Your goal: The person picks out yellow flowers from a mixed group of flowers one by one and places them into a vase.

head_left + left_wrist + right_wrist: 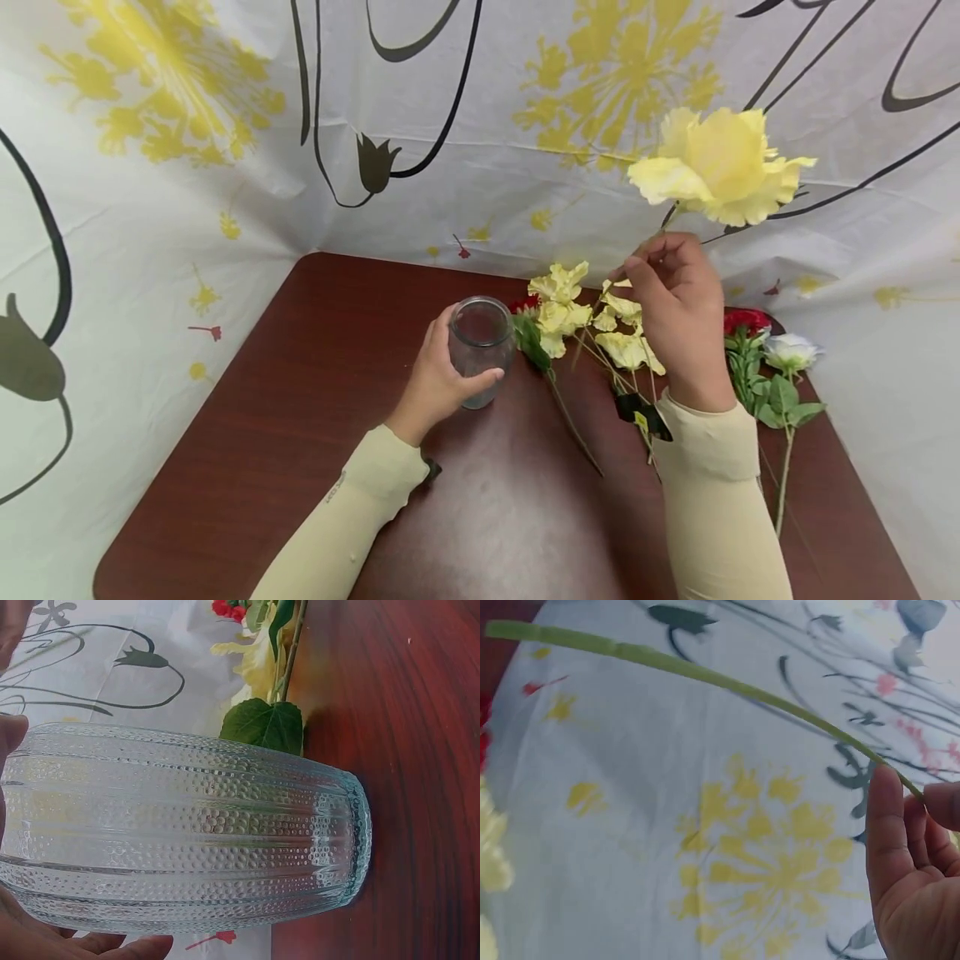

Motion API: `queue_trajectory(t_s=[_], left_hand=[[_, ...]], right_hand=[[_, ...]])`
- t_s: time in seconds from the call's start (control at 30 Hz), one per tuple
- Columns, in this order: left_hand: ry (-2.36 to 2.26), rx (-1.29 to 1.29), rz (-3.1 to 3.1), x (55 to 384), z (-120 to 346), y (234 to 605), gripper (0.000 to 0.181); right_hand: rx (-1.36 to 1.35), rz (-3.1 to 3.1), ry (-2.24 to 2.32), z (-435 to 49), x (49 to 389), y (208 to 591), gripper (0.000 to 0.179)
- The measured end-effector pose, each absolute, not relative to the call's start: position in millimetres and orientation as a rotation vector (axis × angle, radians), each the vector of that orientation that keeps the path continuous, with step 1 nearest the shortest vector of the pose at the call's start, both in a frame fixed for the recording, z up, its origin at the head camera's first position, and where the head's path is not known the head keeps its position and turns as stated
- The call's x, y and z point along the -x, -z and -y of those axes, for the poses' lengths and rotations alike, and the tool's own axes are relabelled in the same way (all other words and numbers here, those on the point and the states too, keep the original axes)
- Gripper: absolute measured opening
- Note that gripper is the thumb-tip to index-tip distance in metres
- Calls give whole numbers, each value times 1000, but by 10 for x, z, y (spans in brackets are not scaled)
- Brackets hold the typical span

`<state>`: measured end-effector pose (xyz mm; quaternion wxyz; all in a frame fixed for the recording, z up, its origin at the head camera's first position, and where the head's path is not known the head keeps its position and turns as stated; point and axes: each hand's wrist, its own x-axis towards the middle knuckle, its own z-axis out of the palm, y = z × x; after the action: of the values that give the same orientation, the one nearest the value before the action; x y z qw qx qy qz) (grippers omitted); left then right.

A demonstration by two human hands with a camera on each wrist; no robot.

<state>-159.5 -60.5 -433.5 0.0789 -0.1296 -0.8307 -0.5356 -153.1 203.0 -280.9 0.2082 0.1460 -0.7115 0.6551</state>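
Observation:
My left hand [435, 375] grips a clear glass vase [482, 354], fingers round its left side and thumb across the front. The left wrist view shows the bumpy, ribbed glass [195, 825] close up, its base at the tabletop. The vase stands upright, its round mouth facing up. My right hand [684, 312] pinches a large yellow artificial flower [723, 167] by its stem, just under the bloom, and holds it raised right of the vase. In the right wrist view the long green stem [727, 682] stretches away from the fingertips, its lower end apart from the vase.
Several yellow flowers [562, 312] lie on the dark red-brown table [322, 367] right of the vase, beside a green stem [573, 421]. A red flower [746, 321] and a white flower [791, 352] lie at the right edge. Patterned white curtain [450, 100] surrounds the table.

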Motion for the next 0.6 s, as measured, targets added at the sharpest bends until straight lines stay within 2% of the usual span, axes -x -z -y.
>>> queue_trajectory(t_s=[0.3,0.6], left_hand=[[1583,384,2483,1585,563,4351,105],[1576,385,2483,1579,555,4346,106]], right_hand=[[-512,1588,-2036,-1754,1567,2658,9],[-454,1272,-2237,-1546,1639,2833,11]])
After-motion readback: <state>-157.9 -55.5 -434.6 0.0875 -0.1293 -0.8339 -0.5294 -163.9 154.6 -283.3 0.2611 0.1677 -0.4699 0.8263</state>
